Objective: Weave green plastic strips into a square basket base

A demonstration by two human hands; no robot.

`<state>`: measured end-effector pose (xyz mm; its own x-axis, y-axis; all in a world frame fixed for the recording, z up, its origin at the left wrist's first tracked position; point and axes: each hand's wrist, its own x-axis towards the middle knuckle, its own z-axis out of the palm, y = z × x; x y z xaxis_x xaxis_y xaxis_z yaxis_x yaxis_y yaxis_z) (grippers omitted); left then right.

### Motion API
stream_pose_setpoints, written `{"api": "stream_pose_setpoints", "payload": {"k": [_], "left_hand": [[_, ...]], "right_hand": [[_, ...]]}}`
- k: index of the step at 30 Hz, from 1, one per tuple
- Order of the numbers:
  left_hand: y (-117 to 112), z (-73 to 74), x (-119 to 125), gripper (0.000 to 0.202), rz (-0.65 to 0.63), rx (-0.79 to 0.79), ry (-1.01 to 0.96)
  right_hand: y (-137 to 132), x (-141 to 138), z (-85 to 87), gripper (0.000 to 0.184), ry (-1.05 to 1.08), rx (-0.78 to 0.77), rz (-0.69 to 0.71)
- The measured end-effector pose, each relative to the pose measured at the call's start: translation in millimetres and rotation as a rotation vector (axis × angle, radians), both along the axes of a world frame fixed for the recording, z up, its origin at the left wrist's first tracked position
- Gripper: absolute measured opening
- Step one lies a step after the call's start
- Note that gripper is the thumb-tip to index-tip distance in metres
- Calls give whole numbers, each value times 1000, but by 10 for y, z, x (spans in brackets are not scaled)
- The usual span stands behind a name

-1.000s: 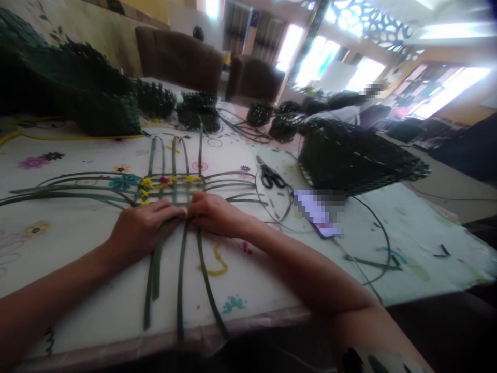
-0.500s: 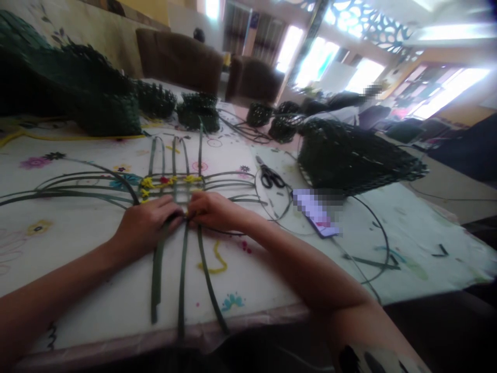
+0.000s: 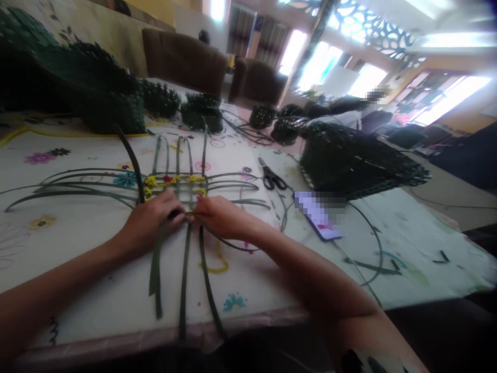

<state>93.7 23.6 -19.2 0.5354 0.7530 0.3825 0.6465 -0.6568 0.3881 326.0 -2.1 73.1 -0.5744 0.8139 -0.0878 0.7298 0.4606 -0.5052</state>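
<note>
A flat woven start of dark green strips [image 3: 176,187], tied with yellow and red bits, lies on the flowered tablecloth [image 3: 77,259]. My left hand [image 3: 149,225] rests on its near edge with fingers closed on a green strip that arcs up and to the left. My right hand [image 3: 219,217] meets it from the right, fingers pinched on the strips at the same spot. Long loose strip ends [image 3: 184,280] run from under both hands toward the table's near edge.
Black scissors [image 3: 274,178] and a phone [image 3: 316,215] lie to the right of the weave. A large dark woven basket [image 3: 349,160] stands beyond them. More dark baskets [image 3: 101,103] crowd the back left. Brown armchairs [image 3: 186,59] stand behind the table.
A green strip on the left has lifted off the cloth and now arcs upward from my left hand. Both hands stayed at the weave's near edge.
</note>
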Motion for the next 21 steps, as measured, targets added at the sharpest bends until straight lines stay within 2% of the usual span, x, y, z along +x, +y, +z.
{"api": "stream_pose_setpoints", "payload": {"k": [3, 6, 9, 12, 14, 15, 19, 21], "left_hand": [[-21, 59, 27, 32, 15, -7, 17], [-39, 104, 43, 35, 23, -20, 19], [-40, 102, 36, 35, 28, -44, 25], [-31, 67, 22, 34, 33, -67, 20], [-24, 46, 14, 34, 36, -75, 10], [-20, 41, 12, 34, 39, -78, 6], [-6, 74, 6, 36, 37, -106, 8], [-1, 105, 4, 35, 27, -129, 23]], "right_hand": [[-108, -33, 119, 28, 4, -81, -71], [-117, -28, 106, 29, 211, -384, -179], [-47, -7, 17, 19, 472, -705, -324], [17, 14, -47, 18, 507, -866, -309], [25, 20, -62, 25, 418, -816, -236], [19, 18, -62, 26, 360, -735, -190], [-29, -7, -3, 21, 48, -215, 128], [-45, -15, 51, 20, -137, -22, 244]]}}
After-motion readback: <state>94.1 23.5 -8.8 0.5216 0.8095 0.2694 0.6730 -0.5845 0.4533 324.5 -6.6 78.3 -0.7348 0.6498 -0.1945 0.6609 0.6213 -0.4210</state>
